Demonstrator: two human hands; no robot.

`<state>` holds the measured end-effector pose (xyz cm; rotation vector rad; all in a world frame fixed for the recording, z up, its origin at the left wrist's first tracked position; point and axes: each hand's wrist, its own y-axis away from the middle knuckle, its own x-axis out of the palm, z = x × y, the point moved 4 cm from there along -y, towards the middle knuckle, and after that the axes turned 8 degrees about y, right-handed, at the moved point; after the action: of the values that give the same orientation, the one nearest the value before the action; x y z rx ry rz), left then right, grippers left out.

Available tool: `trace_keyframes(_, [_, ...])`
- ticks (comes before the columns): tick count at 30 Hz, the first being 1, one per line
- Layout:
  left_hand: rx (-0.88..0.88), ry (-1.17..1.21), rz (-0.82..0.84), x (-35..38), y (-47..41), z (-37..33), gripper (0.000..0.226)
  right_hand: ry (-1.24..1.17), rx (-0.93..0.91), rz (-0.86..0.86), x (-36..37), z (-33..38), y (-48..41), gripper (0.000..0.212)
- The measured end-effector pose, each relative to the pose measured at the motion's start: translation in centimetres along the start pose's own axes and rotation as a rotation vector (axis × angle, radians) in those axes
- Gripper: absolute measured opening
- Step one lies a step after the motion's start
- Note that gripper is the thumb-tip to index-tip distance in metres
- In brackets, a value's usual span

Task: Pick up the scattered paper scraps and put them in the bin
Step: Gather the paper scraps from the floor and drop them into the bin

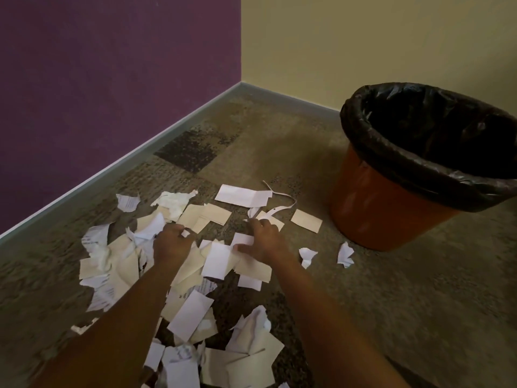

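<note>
Scattered paper scraps point(215, 259) on carpet point(307, 152); bin point(377, 208) at 2 o'clock. Light, limp — bunch them, lift by edges. Grip: left hand point(173, 245) pinches one scrap; right hand point(263, 245) spread flat, pressing sheets.

Scattered paper scraps point(215, 259) on patterned carpet point(279, 152), left hand point(172, 243) curled round one scrap, right hand point(264, 243) spread flat on others, orange bin point(377, 208) with black liner point(419, 161) at right
</note>
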<state>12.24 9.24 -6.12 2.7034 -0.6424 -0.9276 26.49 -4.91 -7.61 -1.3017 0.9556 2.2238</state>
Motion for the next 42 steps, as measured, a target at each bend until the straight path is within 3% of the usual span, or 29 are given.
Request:
trace_keyframes(4, [-0.043,-0.039,0.14,0.4,-0.3,2.2,0.053,0.106,-0.045,0.046,1.7,0.9,-0.5,0.102])
trace_keyframes(7, [-0.001,-0.241,0.256,0.8,-0.4,3.2,0.075,0.164,-0.072,0.114,3.1,1.2,-1.0,0.115])
trace_keyframes(11, [0.026,-0.521,0.31,0.9,-1.1,3.7,0.096,0.226,-0.122,0.085,3.6,2.0,-1.0,0.111])
trace_keyframes(16, [-0.041,-0.619,0.28,0.7,-0.9,3.6,0.091,0.114,-0.114,0.091,4.4,3.3,-0.9,0.102])
trace_keyframes(22, [-0.027,-0.475,0.375,1.0,-1.0,3.5,0.087,0.054,-0.07,0.179,4.6,4.2,-1.3,0.097])
trace_keyframes(27, [-0.013,-0.432,0.414,0.7,-0.6,3.2,0.068,-0.002,-0.036,0.227,4.9,3.9,-1.7,0.102])
trace_keyframes(30, [-0.03,-0.412,0.382,0.3,-0.4,3.1,0.081,0.039,-0.024,0.191,4.6,3.5,-1.9,0.096])
trace_keyframes(35, [-0.003,-0.423,0.35,0.0,0.6,1.0,0.075,-0.032,-0.039,0.131,2.3,2.5,-1.5,0.07])
trace_keyframes(42, [0.05,-0.284,0.374,-0.1,1.5,-3.5,0.08,-0.259,0.025,0.002,-3.5,0.1,0.0,0.063])
